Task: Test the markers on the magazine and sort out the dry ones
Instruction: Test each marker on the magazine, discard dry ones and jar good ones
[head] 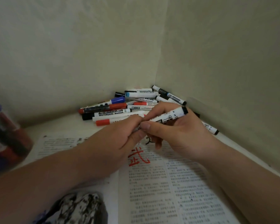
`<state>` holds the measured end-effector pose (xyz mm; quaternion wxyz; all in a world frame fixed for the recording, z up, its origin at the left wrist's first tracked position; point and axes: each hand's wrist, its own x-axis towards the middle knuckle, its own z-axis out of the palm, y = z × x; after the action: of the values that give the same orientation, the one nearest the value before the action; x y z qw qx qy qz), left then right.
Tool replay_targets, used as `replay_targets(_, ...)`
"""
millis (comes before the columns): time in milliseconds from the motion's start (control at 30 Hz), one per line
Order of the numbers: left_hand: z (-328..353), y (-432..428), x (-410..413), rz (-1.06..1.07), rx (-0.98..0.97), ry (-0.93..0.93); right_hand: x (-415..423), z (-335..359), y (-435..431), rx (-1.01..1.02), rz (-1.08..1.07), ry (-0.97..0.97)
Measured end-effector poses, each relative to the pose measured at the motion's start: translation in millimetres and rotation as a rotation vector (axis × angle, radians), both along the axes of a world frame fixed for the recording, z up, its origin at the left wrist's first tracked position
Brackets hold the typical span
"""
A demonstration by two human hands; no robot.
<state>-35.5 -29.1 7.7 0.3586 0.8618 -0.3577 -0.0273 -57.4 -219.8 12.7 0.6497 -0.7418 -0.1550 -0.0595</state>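
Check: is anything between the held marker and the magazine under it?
Nothing lies on the magazine beneath the marker. Its lower end is hidden in the fingers of the left hand, capped or not I cannot tell; the right hand grips the barrel.

The marker [168,117] in your right hand [178,133] was white with a black end. Beyond your left hand [120,138], the pile of markers [111,113] showed white barrels with red, blue and black caps. Under both hands, the magazine [192,191] bore grey print and a red character [138,156].

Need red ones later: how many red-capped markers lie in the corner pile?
3: left marker, middle marker, front marker. Others may lie hidden underneath.
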Motion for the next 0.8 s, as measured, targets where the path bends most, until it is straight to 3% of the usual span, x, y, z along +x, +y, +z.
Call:
replay_targets(233, 2, 0, 3, -0.040, 0.010, -0.052, 8, -3, -9, 0.057, 0.055, 0.013)
replay_targets(400, -15, -2, 34, 0.073, -0.008, 0.077, 24, -1, -27, 0.325, -0.163, 0.094)
replay_targets(467, -17, -1, 34, 0.096, -0.065, 0.075, 28, 0, -32, 0.320, -0.208, 0.102)
replay_targets(633, -10, 0, 12, 0.039, -0.196, -0.139, 26, -3, -32, 0.204, -0.211, 0.121)
replay_targets(800, -9, 2, 16, 0.058, -0.302, -0.086, 26, -8, -30, 0.173, -0.195, 0.134)
